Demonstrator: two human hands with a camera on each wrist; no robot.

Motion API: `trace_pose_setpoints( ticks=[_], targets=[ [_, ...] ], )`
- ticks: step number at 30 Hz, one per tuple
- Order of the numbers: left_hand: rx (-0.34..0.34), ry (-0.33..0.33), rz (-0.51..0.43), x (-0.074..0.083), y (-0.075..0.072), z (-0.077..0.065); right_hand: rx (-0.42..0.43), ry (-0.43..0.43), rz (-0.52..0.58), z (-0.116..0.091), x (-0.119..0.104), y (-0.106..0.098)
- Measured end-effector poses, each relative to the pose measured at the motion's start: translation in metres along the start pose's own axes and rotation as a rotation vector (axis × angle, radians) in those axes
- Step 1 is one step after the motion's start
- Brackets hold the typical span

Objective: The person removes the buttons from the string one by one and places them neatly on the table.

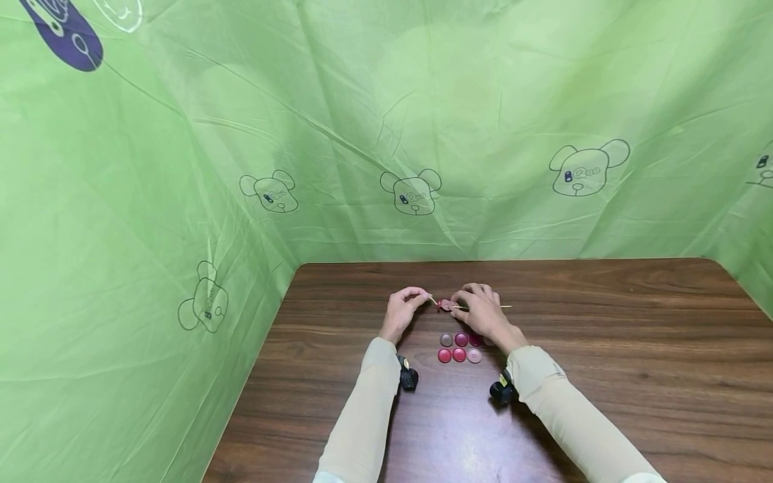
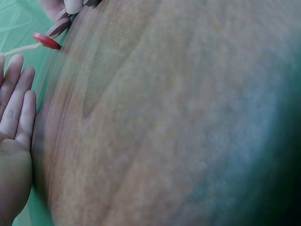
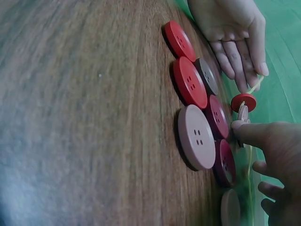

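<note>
A pale yellow string point(image 1: 433, 300) runs through a red button point(image 3: 243, 102) and pinkish buttons point(image 1: 446, 305) beside it. At the string's left end, my left hand point(image 1: 401, 314) pinches it between thumb and forefinger; the other fingers lie fairly straight in the right wrist view. My right hand point(image 1: 483, 314) pinches a pinkish button on the string, partly hidden by its fingers. From under that hand the string's other end point(image 1: 506, 306) sticks out to the right. In the left wrist view the threaded red button point(image 2: 46, 40) hangs near the top left.
Loose four-hole buttons lie in two rows nearer the body: red point(image 3: 190, 82), pale pink point(image 3: 196, 136), dark magenta point(image 3: 217, 117) and grey-brown point(image 3: 207, 76). A pale one point(image 3: 230, 209) lies partly under the right wrist. Green cloth point(image 1: 483, 221) borders the wooden table point(image 1: 634, 376).
</note>
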State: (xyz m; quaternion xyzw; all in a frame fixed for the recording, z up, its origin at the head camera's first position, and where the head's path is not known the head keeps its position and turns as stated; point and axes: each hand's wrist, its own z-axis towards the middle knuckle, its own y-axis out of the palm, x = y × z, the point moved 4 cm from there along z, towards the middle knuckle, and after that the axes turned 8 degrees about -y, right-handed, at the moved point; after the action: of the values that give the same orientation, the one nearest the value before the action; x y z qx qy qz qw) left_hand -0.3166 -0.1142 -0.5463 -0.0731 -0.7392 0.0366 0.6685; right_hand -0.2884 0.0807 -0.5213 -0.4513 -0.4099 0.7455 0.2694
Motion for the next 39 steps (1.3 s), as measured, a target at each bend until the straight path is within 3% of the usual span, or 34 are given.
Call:
trace_pose_setpoints(
  ticks=[33,39],
  targets=[
    [0.005,-0.013,0.039,0.002,-0.001,-0.002,0.078,0.045,0.102,-0.017,0.022,-0.014],
    [0.011,-0.007,0.031,0.006,-0.001,-0.005,0.060,0.065,0.112,-0.021,0.028,-0.018]
  ],
)
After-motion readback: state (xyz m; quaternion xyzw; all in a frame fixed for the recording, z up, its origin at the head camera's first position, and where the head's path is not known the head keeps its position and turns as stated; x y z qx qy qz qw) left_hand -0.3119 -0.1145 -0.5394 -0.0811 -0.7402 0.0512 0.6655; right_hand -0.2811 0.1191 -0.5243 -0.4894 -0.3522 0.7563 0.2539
